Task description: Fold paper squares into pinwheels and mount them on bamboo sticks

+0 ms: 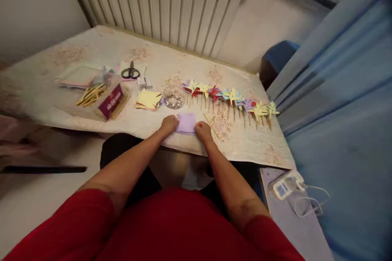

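A square of purple paper (186, 122) is stretched between my two hands just above the table's front edge. My left hand (170, 124) pinches its left side, and my right hand (203, 130) grips the right side, fingers curled. Beyond the paper stands a round clear dish (174, 97) of small shiny pieces. To its left lies a stack of yellow and other coloured paper squares (149, 100). A row of paper pinwheels (232, 96) on sticks runs along the right. One loose thin stick (211, 125) rests right of my right hand.
Black-handled scissors (130, 72) lie on papers at the back, near small boxes (142, 82). A bundle of sticks (92, 94) and a purple-labelled pack (112, 101) are at left. A power strip (286, 185) with cables sits on a low surface beside the blue curtain (339, 130).
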### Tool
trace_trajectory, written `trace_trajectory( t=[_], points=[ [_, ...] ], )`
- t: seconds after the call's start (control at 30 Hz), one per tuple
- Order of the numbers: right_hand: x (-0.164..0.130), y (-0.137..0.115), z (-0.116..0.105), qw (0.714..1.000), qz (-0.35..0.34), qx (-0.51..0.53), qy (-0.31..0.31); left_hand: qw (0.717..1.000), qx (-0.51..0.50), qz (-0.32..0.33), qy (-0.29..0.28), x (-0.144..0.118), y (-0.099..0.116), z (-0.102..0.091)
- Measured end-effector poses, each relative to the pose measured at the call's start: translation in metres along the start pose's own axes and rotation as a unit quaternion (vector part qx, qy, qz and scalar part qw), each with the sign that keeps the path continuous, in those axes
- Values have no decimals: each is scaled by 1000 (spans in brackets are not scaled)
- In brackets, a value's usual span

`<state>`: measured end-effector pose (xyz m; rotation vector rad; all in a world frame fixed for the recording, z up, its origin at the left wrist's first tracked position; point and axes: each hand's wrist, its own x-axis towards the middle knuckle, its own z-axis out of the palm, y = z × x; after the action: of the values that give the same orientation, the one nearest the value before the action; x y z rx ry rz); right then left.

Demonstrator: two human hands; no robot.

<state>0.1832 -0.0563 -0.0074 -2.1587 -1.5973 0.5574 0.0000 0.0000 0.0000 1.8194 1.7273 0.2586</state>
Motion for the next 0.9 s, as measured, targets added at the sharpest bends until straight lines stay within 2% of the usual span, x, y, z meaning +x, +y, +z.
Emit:
trace_trajectory(
  t=[0.7, 0.8, 0.83, 0.9],
  points=[
    [3, 1, -1, 999, 15, -45, -24, 999, -21, -5, 34, -2, 1, 10],
    [2, 0, -1, 998, 15, -50, -25, 994, 0, -3, 107, -9, 0, 14],
    [2, 0, -1, 998, 15, -52, -25, 989, 20, 14, 147, -13, 0, 15],
    [2, 0, 0, 998, 14, -55, -24, 972, 70, 93, 203, -21, 2, 18]
  ],
)
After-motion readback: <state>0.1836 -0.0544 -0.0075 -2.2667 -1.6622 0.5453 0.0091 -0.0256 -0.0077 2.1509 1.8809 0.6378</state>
